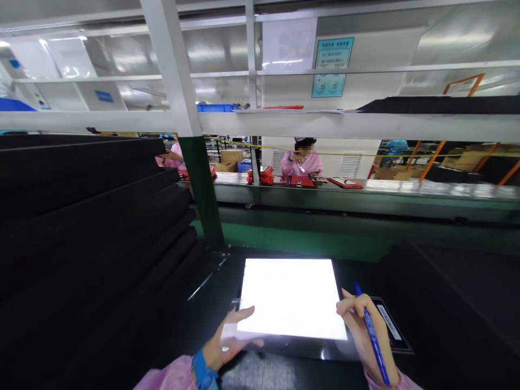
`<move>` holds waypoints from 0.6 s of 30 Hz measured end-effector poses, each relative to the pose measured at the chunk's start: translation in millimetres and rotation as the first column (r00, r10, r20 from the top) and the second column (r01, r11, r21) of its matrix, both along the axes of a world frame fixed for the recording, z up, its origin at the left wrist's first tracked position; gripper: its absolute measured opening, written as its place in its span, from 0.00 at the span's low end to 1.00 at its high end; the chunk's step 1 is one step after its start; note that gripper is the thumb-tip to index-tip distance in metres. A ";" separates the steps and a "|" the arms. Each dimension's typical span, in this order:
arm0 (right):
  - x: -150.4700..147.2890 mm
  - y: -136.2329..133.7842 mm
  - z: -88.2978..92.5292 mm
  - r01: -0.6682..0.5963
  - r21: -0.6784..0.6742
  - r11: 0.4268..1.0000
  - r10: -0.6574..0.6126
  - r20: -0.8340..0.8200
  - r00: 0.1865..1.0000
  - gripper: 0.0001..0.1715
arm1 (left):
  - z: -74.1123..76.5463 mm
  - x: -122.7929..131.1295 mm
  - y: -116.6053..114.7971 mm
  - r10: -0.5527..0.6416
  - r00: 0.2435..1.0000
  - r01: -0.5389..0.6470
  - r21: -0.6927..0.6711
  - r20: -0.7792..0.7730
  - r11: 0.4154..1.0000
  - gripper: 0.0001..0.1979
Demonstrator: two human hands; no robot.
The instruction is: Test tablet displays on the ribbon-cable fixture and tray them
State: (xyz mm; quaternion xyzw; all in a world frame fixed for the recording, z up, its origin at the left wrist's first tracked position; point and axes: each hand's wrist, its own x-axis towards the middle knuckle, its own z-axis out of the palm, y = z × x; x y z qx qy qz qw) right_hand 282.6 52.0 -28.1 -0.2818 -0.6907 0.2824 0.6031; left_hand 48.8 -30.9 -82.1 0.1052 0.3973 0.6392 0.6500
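Note:
A display panel glows plain white within a dark border, tilted toward me above the dark bench. My left hand, with a blue band at its wrist, grips the panel's lower left corner, the thumb lying on the front. A loose clear film or tab appears to cross that palm. At the panel's right edge, my right hand is closed, its fingertips against the side. A blue pen rests in the same hand, pointing up and away. Partly behind that hand lies a dark flat piece with a white barcode label.
Black foam trays are stacked high at left; another dark stack stands at right. A thin rod lies on the bench. A post and shelf rail rise ahead. Beyond, a person in pink sits by red folders.

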 end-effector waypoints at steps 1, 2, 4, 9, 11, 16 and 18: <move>2.3 -3.7 -1.4 0.038 0.065 0.997 -0.042 0.073 0.996 0.17 | 1.5 -0.1 -0.4 0.010 1.000 -0.010 -0.001 -0.001 1.000 0.15; 4.7 -8.3 -3.8 0.070 0.129 0.989 -0.089 0.146 0.985 0.14 | 3.2 0.0 -1.0 0.025 1.000 -0.025 0.000 -0.007 1.000 0.15; 8.6 -19.6 -8.8 0.105 0.246 0.964 -0.172 0.272 0.947 0.11 | 6.4 1.1 -2.3 0.062 0.998 -0.062 0.007 -0.030 0.998 0.15; 3.8 -44.6 -1.1 0.081 0.471 0.879 -0.243 0.296 0.924 0.14 | 11.1 5.6 -3.3 0.079 0.993 -0.077 0.025 -0.083 0.997 0.23; -3.3 -47.0 11.9 0.001 0.532 0.847 -0.188 0.299 0.936 0.15 | 12.4 6.2 -2.9 0.080 0.992 -0.079 0.011 -0.101 0.997 0.30; -23.9 -34.3 42.1 -0.167 0.409 0.897 0.089 0.202 0.975 0.16 | 12.7 5.0 -3.6 0.063 0.989 -0.060 0.022 -0.135 0.998 0.41; -29.4 -25.4 46.4 -0.160 0.328 0.931 0.128 0.118 0.985 0.19 | 11.1 4.6 -4.3 0.033 0.992 -0.030 0.025 -0.121 0.999 0.42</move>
